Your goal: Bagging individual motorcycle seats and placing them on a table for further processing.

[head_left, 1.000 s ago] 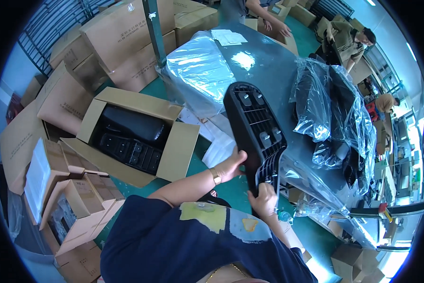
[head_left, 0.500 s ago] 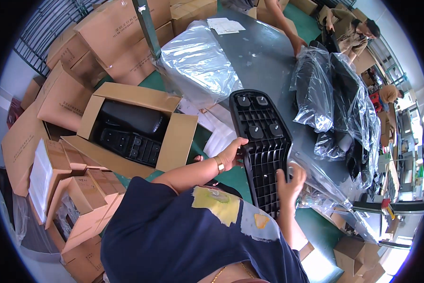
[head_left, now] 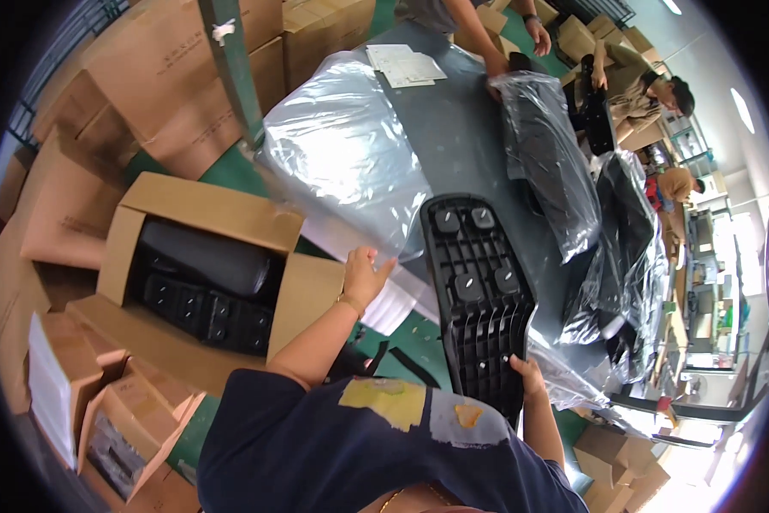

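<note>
A long black seat-like part stands tilted in front of me, its ribbed plastic underside facing me. Square pads sit near its far end. My right hand grips its right edge low down, thumb over the ribs. To the left of the part, my left hand is raised with fingers apart, touching nothing I can see. Just left of that hand is an open cardboard box. Inside the box lie a smooth black piece and ribbed black parts like the one I hold.
A grey table bears stacked clear plastic bags, white papers and bagged black parts. A co-worker's hand touches one bag; another person works beyond. Cartons and a green post stand left.
My left hand has let go of the part's left edge and moved left toward the box. My right hand now grips the right edge. The co-worker's bagged part has shifted on the table.
</note>
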Motion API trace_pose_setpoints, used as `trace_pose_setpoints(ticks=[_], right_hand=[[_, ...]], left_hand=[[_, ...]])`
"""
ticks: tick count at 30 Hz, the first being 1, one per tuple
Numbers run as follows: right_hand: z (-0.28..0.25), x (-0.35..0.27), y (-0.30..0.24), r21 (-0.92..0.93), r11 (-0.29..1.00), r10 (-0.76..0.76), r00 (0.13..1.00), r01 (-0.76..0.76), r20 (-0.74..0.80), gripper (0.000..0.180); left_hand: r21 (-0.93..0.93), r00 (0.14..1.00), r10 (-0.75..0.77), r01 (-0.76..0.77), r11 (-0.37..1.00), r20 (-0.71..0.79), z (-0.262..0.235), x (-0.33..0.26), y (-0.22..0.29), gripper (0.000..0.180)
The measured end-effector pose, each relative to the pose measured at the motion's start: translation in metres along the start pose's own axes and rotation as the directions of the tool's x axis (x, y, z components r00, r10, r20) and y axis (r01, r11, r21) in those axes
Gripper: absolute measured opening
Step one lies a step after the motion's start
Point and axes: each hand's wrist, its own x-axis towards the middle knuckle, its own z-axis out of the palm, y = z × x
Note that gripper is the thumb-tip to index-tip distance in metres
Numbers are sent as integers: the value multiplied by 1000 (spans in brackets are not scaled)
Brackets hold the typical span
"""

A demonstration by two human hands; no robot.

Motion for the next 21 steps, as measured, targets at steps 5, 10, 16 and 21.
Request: trace_pose_setpoints(ticks=[5, 10, 16, 21], right_hand=[[3, 7, -21, -22, 1000, -20, 987, 16, -159, 52], [5, 31, -53, -24, 1000, -9, 994, 6, -112, 50], [-32, 76, -78, -47, 999, 14, 999, -12, 49, 45], [-35, 117, -101, -154, 986, -33, 973, 70, 229, 39]], left_hand=[[-99, 988, 128, -120, 988, 81, -3, 26, 42, 15], [-509, 979, 45, 64, 858, 200, 12, 71, 54, 9], [-717, 884, -249, 467, 518, 396, -8, 151, 79, 13], [-970, 922, -388, 107, 217, 15, -118, 188, 75, 15]])
